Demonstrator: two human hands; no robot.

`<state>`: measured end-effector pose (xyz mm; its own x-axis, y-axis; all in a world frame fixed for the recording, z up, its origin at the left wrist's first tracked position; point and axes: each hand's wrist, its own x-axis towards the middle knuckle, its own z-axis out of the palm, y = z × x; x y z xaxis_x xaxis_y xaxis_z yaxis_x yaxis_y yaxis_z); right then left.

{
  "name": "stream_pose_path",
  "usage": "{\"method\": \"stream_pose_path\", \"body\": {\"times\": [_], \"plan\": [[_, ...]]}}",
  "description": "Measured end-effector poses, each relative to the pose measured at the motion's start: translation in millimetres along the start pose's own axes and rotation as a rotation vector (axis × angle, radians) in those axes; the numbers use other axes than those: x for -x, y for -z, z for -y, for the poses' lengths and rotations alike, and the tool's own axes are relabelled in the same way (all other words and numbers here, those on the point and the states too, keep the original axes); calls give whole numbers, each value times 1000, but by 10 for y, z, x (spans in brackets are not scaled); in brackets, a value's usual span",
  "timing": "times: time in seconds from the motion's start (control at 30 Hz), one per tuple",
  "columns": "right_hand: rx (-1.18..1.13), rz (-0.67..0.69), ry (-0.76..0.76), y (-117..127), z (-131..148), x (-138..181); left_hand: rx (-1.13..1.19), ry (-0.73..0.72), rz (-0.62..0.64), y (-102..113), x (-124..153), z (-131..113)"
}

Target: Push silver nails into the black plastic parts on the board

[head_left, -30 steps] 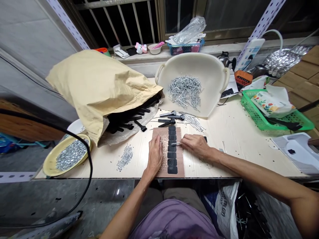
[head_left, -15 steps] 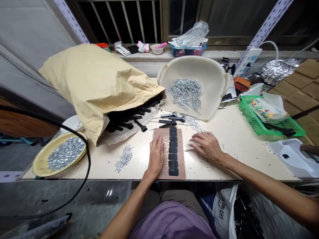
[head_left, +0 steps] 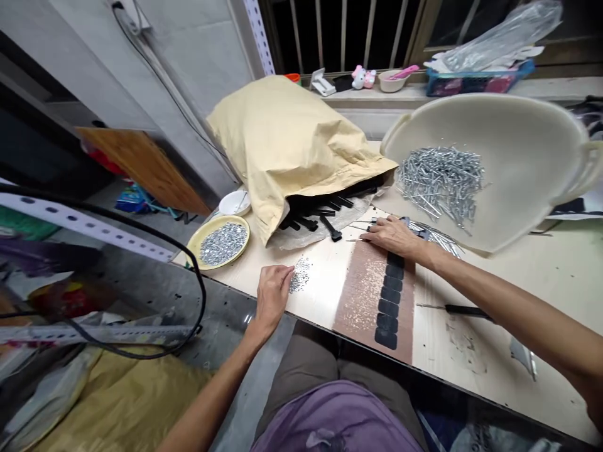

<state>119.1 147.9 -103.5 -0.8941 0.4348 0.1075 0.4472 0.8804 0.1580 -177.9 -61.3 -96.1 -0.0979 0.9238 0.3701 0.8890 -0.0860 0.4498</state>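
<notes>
My left hand (head_left: 274, 292) has thumb and forefinger pinched at the edge of a small pile of tiny metal pieces (head_left: 301, 274); what sits between the fingertips is too small to make out. My right hand (head_left: 398, 240) reaches over the far end of a brown board (head_left: 358, 301), its bent fingers down among black plastic pieces and thin metal rods (head_left: 445, 242). Its fingertips hide what they grip. Along the board runs a row of flat black pads (head_left: 389, 307). To the right lies a thin-shafted tool with a black handle (head_left: 466, 311), partly under my right forearm.
A yellow dish (head_left: 191, 246) of metal pieces and a white bowl (head_left: 234, 203) stand left. Behind, a large paper sack (head_left: 301, 138) spills black plastic parts (head_left: 332, 229). A cream basin (head_left: 522, 163) holds metal pins (head_left: 443, 179). A black cable (head_left: 200, 295) hangs at left.
The view has swung left. My left hand has left the board for the small metal pile. My right hand has moved from beside the board to the black pieces at its far end.
</notes>
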Motion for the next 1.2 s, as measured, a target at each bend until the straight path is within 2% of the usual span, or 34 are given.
{"method": "stream_pose_path", "body": {"times": [0.1, 0.2, 0.3, 0.43, 0.7, 0.87, 0.93, 1.0, 1.2], "plan": [[10, 14, -37, 19, 27, -30, -28, -23, 34, -43, 16, 37], [3, -30, -159, 124, 134, -11, -48, -43, 46, -160, -118, -37], [-70, -164, -272, 270, 279, 84, -81, -55, 68, -266, -300, -89], [-166, -327, -345, 448, 503, 286, -78, -61, 100, -316, -422, -50], [-273, -367, -446, 549, 947, 518, -272, -168, 217, -358, -464, 19], [-358, -419, -457, 559, 1143, 529, -254, -215, 262, -350, -550, 15], [-417, -430, -467, 564, 1212, 515, -179, -192, 250, -329, -576, -20], [-489, -446, -481, 578, 1287, 490, -14, -105, 227, -316, -579, -102], [-611, -467, -518, 639, 1511, 419, 934, 451, 257, -345, -431, -623]]}}
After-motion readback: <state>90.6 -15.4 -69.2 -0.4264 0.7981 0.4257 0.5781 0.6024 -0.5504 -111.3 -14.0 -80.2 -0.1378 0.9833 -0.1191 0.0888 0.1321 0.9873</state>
